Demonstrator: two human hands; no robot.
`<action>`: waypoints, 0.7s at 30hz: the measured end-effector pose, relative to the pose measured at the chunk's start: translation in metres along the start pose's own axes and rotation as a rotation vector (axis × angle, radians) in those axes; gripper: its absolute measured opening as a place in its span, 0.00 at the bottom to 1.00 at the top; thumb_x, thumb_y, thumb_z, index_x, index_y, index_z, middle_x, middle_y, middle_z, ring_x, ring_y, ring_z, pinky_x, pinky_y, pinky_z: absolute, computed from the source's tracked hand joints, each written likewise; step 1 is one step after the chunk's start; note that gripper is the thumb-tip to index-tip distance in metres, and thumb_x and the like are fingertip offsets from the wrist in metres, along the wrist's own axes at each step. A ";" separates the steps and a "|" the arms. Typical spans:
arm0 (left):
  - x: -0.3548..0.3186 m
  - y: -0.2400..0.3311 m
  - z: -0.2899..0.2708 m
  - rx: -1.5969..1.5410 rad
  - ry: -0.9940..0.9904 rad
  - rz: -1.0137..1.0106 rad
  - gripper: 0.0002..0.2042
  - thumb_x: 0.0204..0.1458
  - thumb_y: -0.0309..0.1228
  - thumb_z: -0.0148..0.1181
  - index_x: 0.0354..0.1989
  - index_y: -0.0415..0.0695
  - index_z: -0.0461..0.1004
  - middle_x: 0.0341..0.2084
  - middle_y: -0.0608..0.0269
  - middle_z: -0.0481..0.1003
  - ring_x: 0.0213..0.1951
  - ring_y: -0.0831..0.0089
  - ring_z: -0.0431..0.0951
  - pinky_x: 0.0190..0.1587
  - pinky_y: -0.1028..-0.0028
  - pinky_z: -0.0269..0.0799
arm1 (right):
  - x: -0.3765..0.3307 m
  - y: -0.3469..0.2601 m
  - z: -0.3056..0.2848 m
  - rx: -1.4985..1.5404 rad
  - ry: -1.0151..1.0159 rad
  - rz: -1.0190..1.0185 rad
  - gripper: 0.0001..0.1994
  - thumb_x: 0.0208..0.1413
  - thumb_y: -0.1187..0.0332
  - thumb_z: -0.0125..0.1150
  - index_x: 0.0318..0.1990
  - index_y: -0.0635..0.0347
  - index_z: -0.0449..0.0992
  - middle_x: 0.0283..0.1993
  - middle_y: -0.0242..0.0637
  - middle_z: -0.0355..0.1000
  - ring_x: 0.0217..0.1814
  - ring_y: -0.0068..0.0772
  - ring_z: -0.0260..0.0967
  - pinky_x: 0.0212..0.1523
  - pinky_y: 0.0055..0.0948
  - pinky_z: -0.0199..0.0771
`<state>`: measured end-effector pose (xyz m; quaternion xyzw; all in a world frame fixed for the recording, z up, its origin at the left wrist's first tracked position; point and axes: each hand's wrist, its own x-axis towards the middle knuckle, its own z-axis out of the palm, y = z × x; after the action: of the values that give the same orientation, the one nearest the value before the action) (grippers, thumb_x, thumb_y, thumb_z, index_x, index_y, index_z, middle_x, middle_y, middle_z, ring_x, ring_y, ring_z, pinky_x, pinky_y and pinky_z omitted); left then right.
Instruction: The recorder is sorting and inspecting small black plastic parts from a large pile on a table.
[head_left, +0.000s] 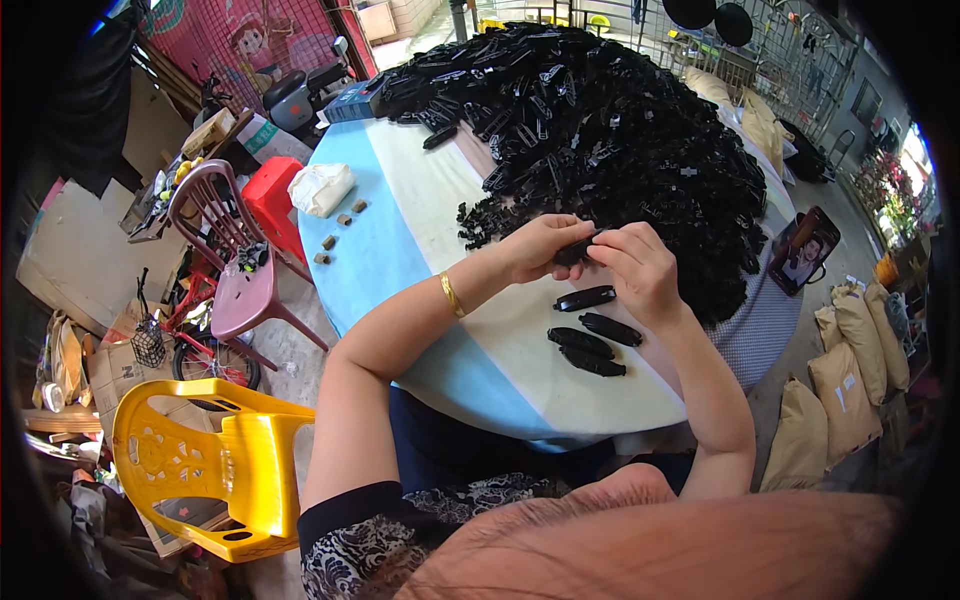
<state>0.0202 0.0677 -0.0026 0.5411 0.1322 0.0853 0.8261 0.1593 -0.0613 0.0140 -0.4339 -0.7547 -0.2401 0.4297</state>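
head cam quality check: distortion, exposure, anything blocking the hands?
Head view: strong fisheye, black vignette at the corners, table edge bowed. Even daylight, soft shadows; far right by the sacks blown out. Black parts pile loses detail. Left hand and right hand sharp, unobstructed, together holding a black part.

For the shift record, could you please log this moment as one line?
left hand and right hand: both holding one black plastic piece | four pieces beneath on table | big pile behind
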 end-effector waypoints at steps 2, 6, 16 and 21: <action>0.000 0.001 -0.001 0.071 -0.022 -0.026 0.14 0.60 0.39 0.45 0.36 0.39 0.68 0.26 0.56 0.75 0.20 0.74 0.75 0.17 0.80 0.67 | -0.001 0.001 -0.001 -0.043 -0.038 -0.049 0.08 0.36 0.79 0.60 0.29 0.61 0.76 0.33 0.33 0.72 0.35 0.33 0.69 0.30 0.25 0.73; -0.004 0.011 -0.001 0.103 -0.041 -0.088 0.16 0.60 0.40 0.46 0.38 0.36 0.69 0.29 0.54 0.76 0.25 0.72 0.77 0.27 0.78 0.75 | 0.000 0.004 -0.005 -0.065 -0.075 -0.066 0.08 0.36 0.79 0.60 0.29 0.61 0.76 0.33 0.33 0.72 0.35 0.33 0.68 0.31 0.25 0.73; -0.011 0.014 0.011 0.873 -0.052 0.234 0.17 0.50 0.21 0.55 0.50 0.35 0.65 0.37 0.60 0.74 0.35 0.76 0.76 0.38 0.77 0.75 | -0.010 0.011 -0.005 0.595 -0.271 0.829 0.15 0.46 0.72 0.63 0.43 0.64 0.74 0.32 0.43 0.75 0.26 0.29 0.72 0.30 0.23 0.72; -0.012 0.009 0.015 0.736 -0.016 0.318 0.13 0.49 0.20 0.54 0.44 0.33 0.68 0.31 0.57 0.75 0.30 0.75 0.77 0.33 0.76 0.77 | -0.006 0.010 -0.010 0.181 -0.257 0.477 0.14 0.45 0.71 0.65 0.42 0.63 0.75 0.31 0.44 0.75 0.27 0.29 0.73 0.30 0.22 0.71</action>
<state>0.0136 0.0550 0.0130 0.8151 0.0619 0.1549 0.5547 0.1741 -0.0658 0.0141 -0.5858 -0.6979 -0.0068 0.4120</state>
